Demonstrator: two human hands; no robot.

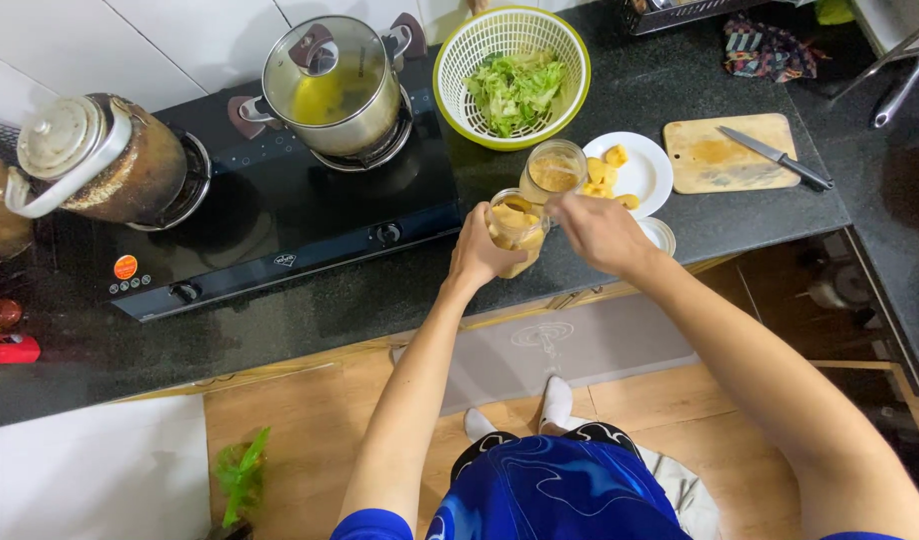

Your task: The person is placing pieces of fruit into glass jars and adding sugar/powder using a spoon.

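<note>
Gripping jar point(515, 228) near counter edge point(620, 285).

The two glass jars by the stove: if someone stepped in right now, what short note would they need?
Left hand: grip around the nearer jar, which holds yellow pieces.
Right hand: over that jar's mouth; whether it holds anything is hidden.
Second jar: just behind, also partly filled.
White plate: a few yellow pieces left on it.
Cutting board with knife: to the right, untouched.
Done: both jars partly filled. Left: the plate's remaining pieces.
</note>
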